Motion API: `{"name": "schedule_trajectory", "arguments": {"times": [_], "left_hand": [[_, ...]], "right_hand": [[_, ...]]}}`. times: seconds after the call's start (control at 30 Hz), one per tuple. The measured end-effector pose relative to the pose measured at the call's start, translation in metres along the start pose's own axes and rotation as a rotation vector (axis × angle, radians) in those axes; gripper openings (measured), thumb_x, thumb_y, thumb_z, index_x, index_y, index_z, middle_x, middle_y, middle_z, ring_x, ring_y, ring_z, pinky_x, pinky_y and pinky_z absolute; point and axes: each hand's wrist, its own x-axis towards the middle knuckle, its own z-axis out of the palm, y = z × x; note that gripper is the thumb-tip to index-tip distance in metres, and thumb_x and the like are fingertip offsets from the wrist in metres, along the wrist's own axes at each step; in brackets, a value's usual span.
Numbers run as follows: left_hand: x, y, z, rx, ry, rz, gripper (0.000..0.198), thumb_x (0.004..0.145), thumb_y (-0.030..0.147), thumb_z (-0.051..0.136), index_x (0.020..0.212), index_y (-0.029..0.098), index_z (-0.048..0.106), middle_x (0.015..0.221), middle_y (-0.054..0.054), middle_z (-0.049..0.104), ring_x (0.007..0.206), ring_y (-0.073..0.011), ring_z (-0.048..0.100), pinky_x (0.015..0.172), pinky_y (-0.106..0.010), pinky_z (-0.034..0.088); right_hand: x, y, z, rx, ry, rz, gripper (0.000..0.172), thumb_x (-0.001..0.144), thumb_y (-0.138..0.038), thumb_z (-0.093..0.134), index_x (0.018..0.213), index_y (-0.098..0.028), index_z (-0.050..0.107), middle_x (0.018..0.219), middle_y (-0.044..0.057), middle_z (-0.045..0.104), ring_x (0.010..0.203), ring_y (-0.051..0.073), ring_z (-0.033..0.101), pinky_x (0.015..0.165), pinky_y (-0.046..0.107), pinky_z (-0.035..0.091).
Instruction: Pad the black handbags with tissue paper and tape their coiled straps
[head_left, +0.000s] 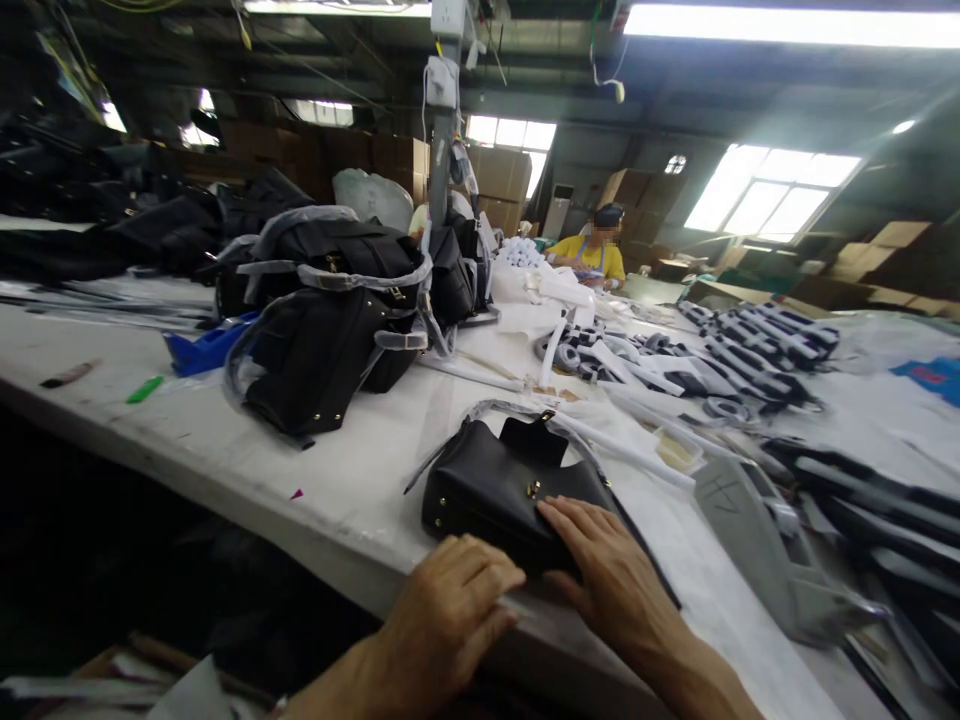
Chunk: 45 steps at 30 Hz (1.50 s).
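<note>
A black handbag [487, 480] with gold-coloured hardware lies on the white table in front of me. Its flap tab [534, 440] stands up at the back, and a wrapped strap loops behind it. My right hand [600, 550] rests on the bag's front right side, fingers stretched out near the gold clasp [533, 489]. Close to the bag's lower front edge is my left hand [457, 600], its fingers loosely bent and its thumb apart from them. Nothing shows in the left hand; whether it touches the bag is unclear.
Several black bags [315, 350] with wrapped straps are piled to the left. A grey tape dispenser [772, 550] stands at the right, near bundled straps [757, 340]. A blue piece [206, 348] and a green item [145, 390] lie at left. A person [592, 255] works across the table.
</note>
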Motion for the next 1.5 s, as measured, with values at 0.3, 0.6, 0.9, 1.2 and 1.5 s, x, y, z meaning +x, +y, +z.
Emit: {"name": "schedule_trajectory", "arguments": {"times": [0.3, 0.6, 0.9, 1.2, 1.5], "left_hand": [[0.048, -0.054, -0.007, 0.722, 0.065, 0.336, 0.011, 0.095, 0.02, 0.055, 0.085, 0.019, 0.052, 0.076, 0.001, 0.057, 0.072, -0.0178, 0.054, 0.07, -0.035, 0.038], [0.045, -0.053, -0.025, 0.631, -0.036, 0.288, 0.025, 0.088, 0.037, 0.068, 0.098, 0.018, 0.056, 0.094, -0.003, 0.065, 0.09, -0.0218, 0.058, 0.083, -0.038, 0.039], [0.057, -0.097, -0.027, 0.715, -0.056, 0.274, 0.053, 0.084, 0.07, 0.052, 0.071, 0.019, 0.052, 0.066, 0.0, 0.059, 0.058, -0.0173, 0.054, 0.056, -0.032, 0.031], [0.078, -0.113, -0.049, 0.288, -0.548, -0.195, 0.04, 0.082, 0.059, 0.068, 0.071, 0.021, 0.062, 0.069, 0.004, 0.068, 0.066, -0.0149, 0.065, 0.055, -0.022, 0.032], [0.097, -0.066, -0.017, 0.466, -0.563, -0.237, 0.03, 0.079, 0.045, 0.076, 0.094, 0.021, 0.066, 0.095, -0.004, 0.072, 0.09, -0.0269, 0.069, 0.071, -0.029, 0.045]], "right_hand": [[0.001, -0.011, 0.002, -0.004, -0.009, -0.053, 0.061, 0.067, -0.001, 0.071, 0.125, -0.015, 0.061, 0.122, 0.012, 0.069, 0.108, 0.03, 0.065, 0.093, 0.045, 0.052], [0.04, 0.001, -0.022, 0.272, -0.23, 0.135, 0.027, 0.096, -0.029, 0.053, 0.116, -0.027, 0.071, 0.11, 0.003, 0.074, 0.101, 0.023, 0.067, 0.091, 0.036, 0.05], [0.066, -0.003, -0.026, 0.196, -0.277, 0.156, 0.029, 0.093, -0.045, 0.059, 0.113, -0.027, 0.072, 0.097, 0.004, 0.075, 0.09, 0.022, 0.069, 0.08, 0.03, 0.047], [0.045, -0.004, 0.003, -0.148, -0.115, 0.092, 0.022, 0.08, -0.038, 0.078, 0.08, -0.021, 0.064, 0.079, 0.002, 0.07, 0.076, 0.023, 0.065, 0.068, 0.031, 0.041], [0.082, 0.035, 0.028, 0.157, -0.483, 0.192, 0.052, 0.084, -0.071, 0.057, 0.08, -0.02, 0.07, 0.072, 0.002, 0.07, 0.065, 0.017, 0.063, 0.052, 0.025, 0.029]]}}
